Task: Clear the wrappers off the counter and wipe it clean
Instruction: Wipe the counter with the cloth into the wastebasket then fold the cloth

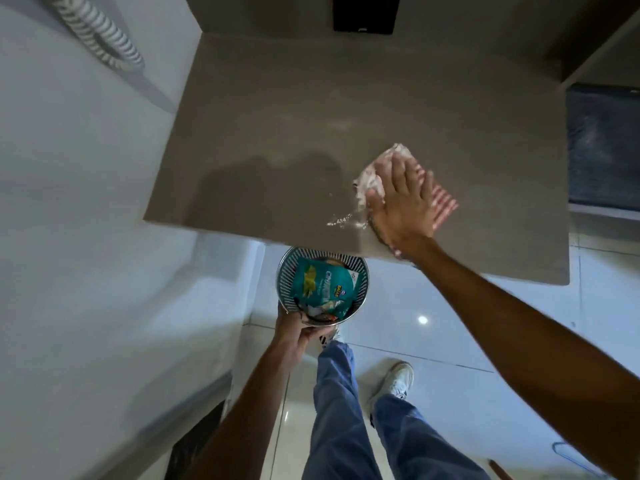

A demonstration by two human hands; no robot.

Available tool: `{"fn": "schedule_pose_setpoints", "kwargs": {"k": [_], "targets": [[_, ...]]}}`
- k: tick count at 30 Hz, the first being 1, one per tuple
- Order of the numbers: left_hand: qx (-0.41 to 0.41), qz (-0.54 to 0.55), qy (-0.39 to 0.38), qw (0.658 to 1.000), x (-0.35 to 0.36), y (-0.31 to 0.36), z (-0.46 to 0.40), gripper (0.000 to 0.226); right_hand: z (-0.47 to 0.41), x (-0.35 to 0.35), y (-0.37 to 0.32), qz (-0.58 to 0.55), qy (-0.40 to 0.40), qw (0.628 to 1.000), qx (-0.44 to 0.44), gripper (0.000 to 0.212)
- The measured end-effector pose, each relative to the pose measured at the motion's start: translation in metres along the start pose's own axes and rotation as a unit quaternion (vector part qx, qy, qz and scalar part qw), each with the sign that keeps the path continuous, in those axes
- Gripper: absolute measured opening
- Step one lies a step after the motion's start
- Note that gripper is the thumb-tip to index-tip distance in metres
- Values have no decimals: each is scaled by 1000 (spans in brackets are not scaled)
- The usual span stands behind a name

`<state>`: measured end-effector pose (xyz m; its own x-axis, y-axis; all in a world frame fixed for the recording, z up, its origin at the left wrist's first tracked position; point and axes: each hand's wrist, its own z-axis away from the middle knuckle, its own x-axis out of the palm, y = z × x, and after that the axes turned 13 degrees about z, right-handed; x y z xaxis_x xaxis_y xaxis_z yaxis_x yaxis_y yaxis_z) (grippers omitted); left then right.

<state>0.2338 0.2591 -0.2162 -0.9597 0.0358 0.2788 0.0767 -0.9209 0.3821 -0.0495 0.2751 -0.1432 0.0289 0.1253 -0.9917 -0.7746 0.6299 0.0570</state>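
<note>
Counter-wiping stage, seen from above. The right hand (403, 206) lies flat, fingers spread wide, pressing a red-and-white striped cloth (440, 202) onto the grey counter (277, 133) near its front edge. A streak of pale crumbs (343, 220) lies just left of the cloth. The left hand (294, 336) grips the rim of a slatted waste bin (287, 271) held below the counter edge; a teal wrapper (322, 287) sits inside, perhaps atop other scraps.
</note>
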Motion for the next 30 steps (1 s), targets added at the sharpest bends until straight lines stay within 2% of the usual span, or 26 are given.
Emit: {"fn": "schedule_pose_setpoints", "kwargs": {"k": [2, 5, 9, 12, 13, 14, 15, 16, 18, 21, 22, 23, 24, 25, 27, 28, 29, 30], "targets": [[9, 22, 20, 1000, 2, -1, 6, 42, -4, -5, -43, -45, -18, 999, -23, 66], [15, 29, 36, 999, 6, 1, 13, 40, -6, -7, -94, -44, 20, 988, -145, 57], [18, 60, 39, 997, 12, 3, 39, 52, 49, -6, -97, -43, 39, 949, -311, 43], [21, 61, 53, 996, 20, -6, 66, 49, 97, -12, -77, -76, -35, 935, -343, 40], [21, 56, 59, 996, 22, -12, 74, 49, 111, -17, -65, -149, -80, 931, -322, 41], [19, 53, 60, 997, 23, -17, 80, 50, 124, -23, -55, -274, -140, 910, -278, 39], [16, 51, 60, 997, 24, -24, 85, 50, 134, -30, -44, -420, -202, 859, -211, 35], [13, 50, 58, 997, 25, -32, 88, 51, 138, -36, -33, -544, -222, 796, -143, 36], [7, 44, 51, 998, 27, -48, 91, 53, 131, -48, -3, -672, -224, 706, 3, 48], [3, 27, 22, 999, 33, -65, 92, 50, 100, -71, 51, -846, -217, 482, 74, 70], [0, 23, 12, 1000, 36, -70, 91, 48, 89, -81, 71, -863, -210, 448, 101, 74], [-5, 21, 5, 1000, 40, -75, 91, 46, 81, -89, 89, -863, -205, 444, 125, 78], [-9, 17, -1, 1000, 44, -79, 91, 44, 75, -92, 106, -847, -189, 473, 154, 80], [-12, 12, -7, 1000, 49, -83, 90, 43, 73, -92, 121, -813, -152, 526, 195, 78], [-19, 3, -22, 1000, 56, -93, 83, 41, 82, -80, 146, -669, -50, 671, 317, 65], [-18, -6, -29, 999, 59, -97, 79, 41, 96, -72, 153, -584, 16, 719, 376, 56], [-15, -21, -38, 999, 61, -99, 78, 41, 115, -63, 155, -526, 80, 744, 403, 47], [-18, -36, -43, 998, 64, -104, 74, 42, 136, -50, 155, -492, 128, 768, 390, 37]]}}
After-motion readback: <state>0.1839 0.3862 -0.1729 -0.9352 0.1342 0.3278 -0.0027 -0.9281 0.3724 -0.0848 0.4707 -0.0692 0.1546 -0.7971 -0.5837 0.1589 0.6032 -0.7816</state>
